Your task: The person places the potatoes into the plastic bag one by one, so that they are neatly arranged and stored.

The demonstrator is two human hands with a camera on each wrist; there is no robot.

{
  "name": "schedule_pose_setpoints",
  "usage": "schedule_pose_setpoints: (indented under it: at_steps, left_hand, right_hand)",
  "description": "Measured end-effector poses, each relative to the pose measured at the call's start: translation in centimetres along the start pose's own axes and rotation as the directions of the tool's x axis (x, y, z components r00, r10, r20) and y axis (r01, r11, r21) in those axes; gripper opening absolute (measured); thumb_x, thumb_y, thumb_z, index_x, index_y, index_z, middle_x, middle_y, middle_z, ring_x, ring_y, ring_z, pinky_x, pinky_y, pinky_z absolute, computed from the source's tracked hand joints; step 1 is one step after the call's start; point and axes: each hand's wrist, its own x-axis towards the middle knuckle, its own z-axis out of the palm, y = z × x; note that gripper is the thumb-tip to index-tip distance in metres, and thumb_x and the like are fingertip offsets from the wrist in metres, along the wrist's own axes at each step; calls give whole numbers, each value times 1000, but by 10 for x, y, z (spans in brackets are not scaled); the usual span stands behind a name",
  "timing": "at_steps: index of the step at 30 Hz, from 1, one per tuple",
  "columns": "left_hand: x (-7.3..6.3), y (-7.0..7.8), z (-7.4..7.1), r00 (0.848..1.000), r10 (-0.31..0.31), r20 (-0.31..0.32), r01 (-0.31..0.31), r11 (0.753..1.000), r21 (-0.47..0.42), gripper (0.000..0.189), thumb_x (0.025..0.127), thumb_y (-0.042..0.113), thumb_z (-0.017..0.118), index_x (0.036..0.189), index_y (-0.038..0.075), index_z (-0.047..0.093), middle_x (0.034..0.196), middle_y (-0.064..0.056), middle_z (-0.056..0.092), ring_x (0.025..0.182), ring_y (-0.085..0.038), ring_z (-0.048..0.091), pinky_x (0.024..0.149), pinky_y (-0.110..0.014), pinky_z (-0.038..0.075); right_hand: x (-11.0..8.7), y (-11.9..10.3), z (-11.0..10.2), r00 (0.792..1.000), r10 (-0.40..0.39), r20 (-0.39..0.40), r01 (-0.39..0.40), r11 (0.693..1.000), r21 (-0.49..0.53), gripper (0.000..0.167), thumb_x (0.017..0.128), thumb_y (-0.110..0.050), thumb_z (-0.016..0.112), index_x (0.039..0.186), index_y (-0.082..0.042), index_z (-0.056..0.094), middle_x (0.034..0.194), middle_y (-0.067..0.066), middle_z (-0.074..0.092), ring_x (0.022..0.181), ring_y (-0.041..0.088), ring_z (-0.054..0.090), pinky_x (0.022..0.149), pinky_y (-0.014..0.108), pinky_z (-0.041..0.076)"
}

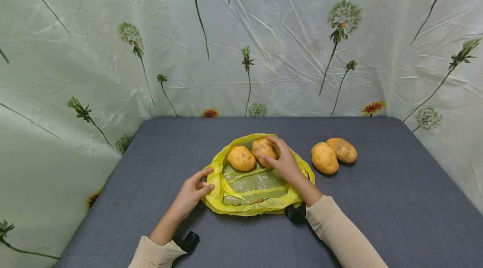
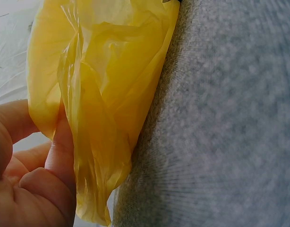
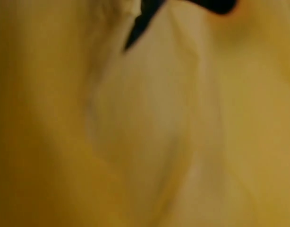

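A yellow plastic bag (image 1: pixel 249 205) lies spread on the table with its mouth wide, and a potato (image 1: pixel 241 158) rests inside near the far rim. My right hand (image 1: pixel 284 162) reaches over the bag and grips a second potato (image 1: pixel 263 150) beside the first, fingers at its far side and thumb at its near side. At the bag's left rim, my left hand (image 1: pixel 193 192) pinches the plastic; the left wrist view has its fingers (image 2: pixel 60 156) on both sides of the yellow film. Blurred yellow plastic (image 3: pixel 149 132) fills the right wrist view, hiding the right hand there.
To the right of the bag, two more potatoes, a nearer one (image 1: pixel 325 158) and a farther one (image 1: pixel 342 150), touch each other on the grey table (image 1: pixel 385 217). Behind the table's back edge hangs a pale curtain (image 1: pixel 286 83) printed with flowers.
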Motion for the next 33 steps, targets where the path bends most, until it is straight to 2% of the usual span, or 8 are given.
schedule_pose_setpoints:
  at_steps: [4, 9, 11, 15, 22, 27, 33]
  left_hand:
    - [-2, 6, 1, 1000, -12, 2, 12, 1000, 2, 49, 85, -3, 57, 130, -5, 39, 66, -6, 46, 55, -10, 43, 49, -21, 37]
    - [-9, 25, 4, 1000, -24, -2, 24, 999, 22, 47, 85, -6, 56, 129, -8, 39, 66, -7, 45, 55, -10, 42, 50, -21, 36]
    - [-10, 28, 4, 1000, -21, -1, 21, 999, 24, 47, 85, -5, 56, 129, -8, 39, 66, -7, 45, 55, -9, 41, 50, -21, 36]
    - [-10, 27, 4, 1000, -21, -1, 21, 1000, 22, 47, 85, -5, 55, 129, -7, 39, 67, -7, 45, 55, -9, 42, 50, -21, 36]
    - [-10, 29, 5, 1000, -24, 2, 24, 1000, 13, 47, 85, -6, 56, 129, -8, 39, 67, -7, 45, 55, -9, 43, 50, -21, 37]
    - [-10, 28, 5, 1000, -19, -1, 19, 1000, 17, 47, 85, -6, 55, 129, -8, 39, 67, -7, 44, 55, -9, 42, 50, -21, 37]
    - [-10, 27, 4, 1000, -25, 1, 25, 1000, 17, 47, 85, -6, 55, 129, -8, 38, 67, -8, 45, 55, -9, 43, 50, -20, 38]
  right_hand:
    - [-2, -1, -4, 999, -31, -8, 31, 999, 32, 55, 81, -17, 67, 130, -6, 43, 131, 13, 40, 121, 29, 36, 96, 45, 30]
    - [-10, -33, -17, 997, -70, -15, 71, 993, 90, 55, 82, -7, 65, 130, 4, 40, 129, 20, 40, 121, 34, 35, 99, 44, 26]
    - [-14, -47, -23, 997, -77, -27, 79, 992, 99, 56, 81, -2, 65, 129, 7, 38, 129, 23, 39, 120, 36, 35, 99, 45, 26]
    - [-16, -50, -29, 990, -128, -64, 133, 987, 89, 56, 80, 2, 65, 128, 9, 38, 127, 26, 39, 119, 37, 36, 98, 45, 28]
    - [-17, -22, -41, 982, -152, -117, 157, 987, 41, 61, 79, -4, 68, 132, -1, 39, 131, 16, 40, 121, 29, 37, 97, 41, 30]
    - [-22, -16, -55, 971, -175, -162, 179, 984, 11, 61, 78, -3, 68, 132, -1, 39, 131, 14, 39, 122, 27, 36, 98, 35, 30]
    - [-29, -10, -73, 966, -138, -217, 137, 990, -19, 61, 78, -1, 68, 132, -2, 39, 132, 13, 39, 122, 26, 36, 98, 27, 28]
